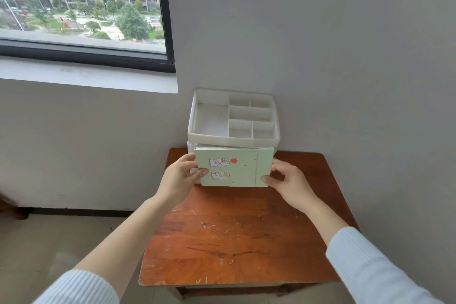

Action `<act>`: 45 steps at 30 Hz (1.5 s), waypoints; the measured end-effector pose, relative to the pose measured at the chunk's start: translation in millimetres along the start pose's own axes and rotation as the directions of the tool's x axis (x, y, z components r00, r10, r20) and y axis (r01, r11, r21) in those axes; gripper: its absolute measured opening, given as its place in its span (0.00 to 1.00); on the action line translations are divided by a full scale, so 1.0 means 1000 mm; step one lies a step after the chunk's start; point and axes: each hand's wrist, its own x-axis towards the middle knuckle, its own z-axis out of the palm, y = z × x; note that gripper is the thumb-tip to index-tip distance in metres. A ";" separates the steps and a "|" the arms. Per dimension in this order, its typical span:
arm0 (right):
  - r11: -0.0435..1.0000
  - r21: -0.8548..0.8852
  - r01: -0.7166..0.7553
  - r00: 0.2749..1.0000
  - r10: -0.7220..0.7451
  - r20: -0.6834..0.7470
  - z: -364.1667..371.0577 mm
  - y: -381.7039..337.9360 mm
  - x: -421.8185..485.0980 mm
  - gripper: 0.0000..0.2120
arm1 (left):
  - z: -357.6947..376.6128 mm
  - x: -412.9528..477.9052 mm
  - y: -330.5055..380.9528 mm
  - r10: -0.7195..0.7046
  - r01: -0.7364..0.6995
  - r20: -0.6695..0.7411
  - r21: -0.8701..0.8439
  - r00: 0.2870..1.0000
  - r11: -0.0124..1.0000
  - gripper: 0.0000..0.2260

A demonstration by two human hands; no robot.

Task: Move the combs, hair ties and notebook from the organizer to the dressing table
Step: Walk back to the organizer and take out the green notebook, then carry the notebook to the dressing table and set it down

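A pale green notebook (243, 169) with cartoon stickers and a red dot hangs in the air just in front of the white organizer (195, 119). My left hand (180, 177) grips its left edge and my right hand (287, 179) grips its right edge. The organizer stands at the back of the wooden dressing table (237, 239), against the wall. Its top tray has several compartments, and all that show hold nothing. The notebook hides the organizer's front. No combs or hair ties are in view.
A grey wall runs behind and to the right of the table. A window with a dark frame (170, 32) and a sill (86, 76) lies up to the left. Tiled floor (49, 242) spreads left of the table.
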 end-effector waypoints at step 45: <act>0.304 0.676 0.672 -0.363 -0.660 0.658 0.452 -0.300 -0.629 0.07 | 0.047 -0.967 0.094 -0.377 0.525 -0.758 -0.645 -0.531 0.555 0.02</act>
